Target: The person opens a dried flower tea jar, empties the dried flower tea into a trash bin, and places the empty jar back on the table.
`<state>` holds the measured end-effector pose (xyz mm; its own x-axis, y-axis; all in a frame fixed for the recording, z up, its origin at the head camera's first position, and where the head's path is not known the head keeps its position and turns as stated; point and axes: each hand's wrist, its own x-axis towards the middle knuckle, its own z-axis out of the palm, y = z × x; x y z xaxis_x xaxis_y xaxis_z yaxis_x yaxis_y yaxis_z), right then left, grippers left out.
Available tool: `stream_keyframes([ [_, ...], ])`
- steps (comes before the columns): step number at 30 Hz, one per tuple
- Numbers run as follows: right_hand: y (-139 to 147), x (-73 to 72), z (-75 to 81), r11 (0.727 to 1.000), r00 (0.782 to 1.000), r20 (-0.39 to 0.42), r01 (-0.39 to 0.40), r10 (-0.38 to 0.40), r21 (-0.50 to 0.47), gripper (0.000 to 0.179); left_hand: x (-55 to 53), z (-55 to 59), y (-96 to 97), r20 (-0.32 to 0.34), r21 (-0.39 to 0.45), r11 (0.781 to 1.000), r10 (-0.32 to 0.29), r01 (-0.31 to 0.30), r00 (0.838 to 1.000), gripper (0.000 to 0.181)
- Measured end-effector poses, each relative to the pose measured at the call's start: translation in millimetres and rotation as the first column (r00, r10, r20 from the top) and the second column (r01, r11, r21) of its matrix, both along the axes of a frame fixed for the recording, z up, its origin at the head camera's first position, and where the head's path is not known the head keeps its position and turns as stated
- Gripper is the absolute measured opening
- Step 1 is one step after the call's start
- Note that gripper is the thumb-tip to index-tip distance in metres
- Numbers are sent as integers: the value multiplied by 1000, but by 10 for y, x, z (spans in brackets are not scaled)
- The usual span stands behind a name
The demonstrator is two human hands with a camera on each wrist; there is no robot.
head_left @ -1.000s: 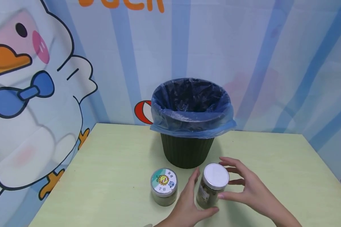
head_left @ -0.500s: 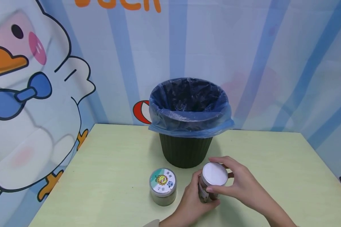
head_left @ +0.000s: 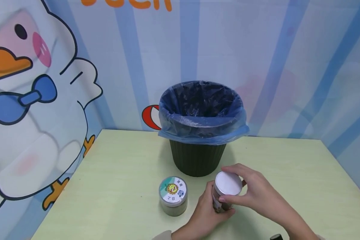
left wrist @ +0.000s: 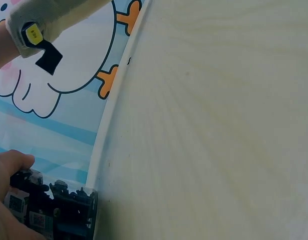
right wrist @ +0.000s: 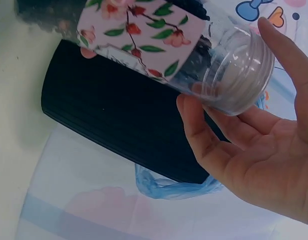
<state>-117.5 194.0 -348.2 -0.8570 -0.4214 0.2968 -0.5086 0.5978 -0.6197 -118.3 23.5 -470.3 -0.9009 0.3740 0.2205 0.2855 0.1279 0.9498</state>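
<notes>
A clear jar with a pale round lid (head_left: pixel 228 183) is held between both hands, near the front of the table. My left hand (head_left: pixel 207 208) grips its body, fingers on the far side and thumb on the near side. Fingers and thumb of my right hand (head_left: pixel 253 190) hold the rim of the lid from the right. Dark bits fill the jar (right wrist: pixel 143 30), which bears a pink label with red flowers in the right wrist view. Codes are printed on the jar (left wrist: pixel 56 215) in the left wrist view. To the left stands a shorter jar (head_left: pixel 173 196) with a cartoon sun on its lid.
Behind the jars stands a dark ribbed bin (head_left: pixel 198 160) lined with a blue plastic bag (head_left: pixel 202 128). The pale yellow-green table (head_left: pixel 114 186) meets a cartoon-duck backdrop (head_left: pixel 216 43). A small dark object (head_left: pixel 276 237) shows at the bottom edge.
Both hands have closed in on the taller jar: the left has taken hold of its body, the right of its lid. The shorter jar stays in place.
</notes>
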Motion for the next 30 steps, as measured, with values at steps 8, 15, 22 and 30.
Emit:
stream_keyframes([
  [8,38,-50,118,994,996,11,-86,85,74,62,7,-3,10,27,12,1000,-29,29,999,70],
  [15,62,-83,218,984,991,65,-122,115,130,63,30,19,18,48,-71,997,9,-6,999,73],
  [22,77,-88,300,977,989,41,-148,143,152,58,41,80,17,64,-133,991,31,-22,997,74],
  [30,93,-90,357,970,986,31,-168,165,174,57,46,143,11,55,-194,980,47,-36,997,74],
])
